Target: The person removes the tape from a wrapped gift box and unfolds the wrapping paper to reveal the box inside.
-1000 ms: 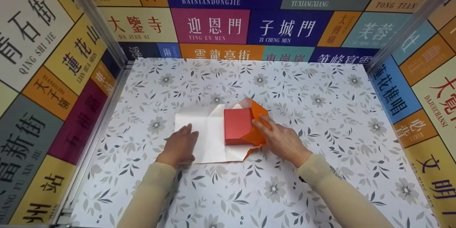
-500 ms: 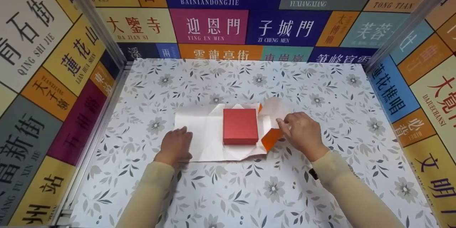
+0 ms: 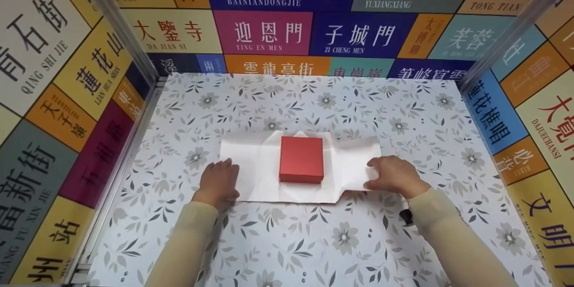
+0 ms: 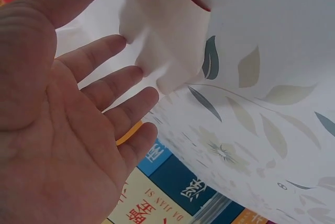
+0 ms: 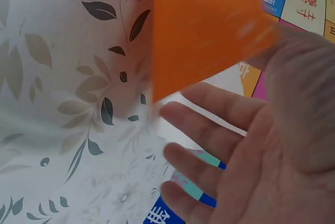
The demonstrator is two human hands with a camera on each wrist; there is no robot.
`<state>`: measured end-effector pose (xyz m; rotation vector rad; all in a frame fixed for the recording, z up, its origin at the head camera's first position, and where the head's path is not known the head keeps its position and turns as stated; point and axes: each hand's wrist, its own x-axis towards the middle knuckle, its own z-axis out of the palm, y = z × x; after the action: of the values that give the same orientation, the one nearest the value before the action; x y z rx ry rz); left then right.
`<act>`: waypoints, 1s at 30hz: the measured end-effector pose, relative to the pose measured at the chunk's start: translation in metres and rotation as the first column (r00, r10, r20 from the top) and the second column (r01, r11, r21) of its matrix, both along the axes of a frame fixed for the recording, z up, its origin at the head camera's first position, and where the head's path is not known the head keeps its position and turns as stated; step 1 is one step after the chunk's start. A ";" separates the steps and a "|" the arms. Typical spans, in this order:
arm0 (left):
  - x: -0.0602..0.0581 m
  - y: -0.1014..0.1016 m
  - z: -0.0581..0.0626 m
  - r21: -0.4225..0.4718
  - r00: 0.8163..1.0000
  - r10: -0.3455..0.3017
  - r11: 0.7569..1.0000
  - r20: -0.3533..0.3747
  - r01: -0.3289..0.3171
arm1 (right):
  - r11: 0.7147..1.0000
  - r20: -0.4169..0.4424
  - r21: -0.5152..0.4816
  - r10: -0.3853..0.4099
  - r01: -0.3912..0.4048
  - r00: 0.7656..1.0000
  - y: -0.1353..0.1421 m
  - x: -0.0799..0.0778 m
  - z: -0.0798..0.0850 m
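Observation:
A red square box (image 3: 301, 159) sits on an opened sheet of wrapping paper (image 3: 269, 190), creased and white on its upper side. My left hand (image 3: 216, 181) rests on the paper's left end. Its fingers are nearly straight and the fingertips touch the paper, as the left wrist view shows. At the opposite end, my right hand (image 3: 397, 175) pinches the edge of the right flap between thumb and fingers. In the right wrist view, the flap's orange underside (image 5: 204, 35) shows beside the fingers, slightly blurred, and hides part of the thumb.
The sheet lies on a table (image 3: 287, 242) covered in white leaf-and-flower print. Panels with colourful street-name signs (image 3: 264, 31) enclose its back and both sides. A small dark object (image 3: 406, 217) shows under my right wrist.
My right hand has moved right, drawing the orange flap off the box and laying it out white side up. The box's whole top is now uncovered. My left hand has barely moved.

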<state>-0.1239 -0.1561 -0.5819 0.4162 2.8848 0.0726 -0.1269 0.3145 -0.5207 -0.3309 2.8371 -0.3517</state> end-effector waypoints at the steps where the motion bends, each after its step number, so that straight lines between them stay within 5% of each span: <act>1: 0.000 -0.001 0.000 0.005 1.000 0.005 1.000 0.011 -0.005 | 1.000 0.023 0.001 0.017 -0.017 1.000 0.000 0.001 -0.002; 8: -0.001 0.000 0.000 0.046 0.997 0.037 0.998 0.067 -0.040 | 0.991 -0.005 0.057 0.124 -0.124 0.992 -0.002 0.007 -0.024; 19: -0.004 -0.006 -0.005 0.101 0.989 0.052 0.993 0.137 -0.066 | 0.993 0.018 0.027 0.111 -0.112 0.994 0.005 0.011 -0.050; 25: -0.004 -0.008 -0.002 0.156 0.984 0.042 0.985 0.172 -0.070 | 0.993 0.023 0.020 0.118 -0.118 0.993 0.011 0.011 -0.052; 30: -0.007 -0.013 0.002 0.206 0.995 -0.020 0.979 0.100 -0.001 | 0.994 0.039 -0.029 0.103 -0.102 0.994 0.012 0.011 -0.042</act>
<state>-0.1310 -0.1692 -0.5799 0.4492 2.7836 0.3820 -0.1159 0.3264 -0.5627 -0.4678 2.7656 -0.3708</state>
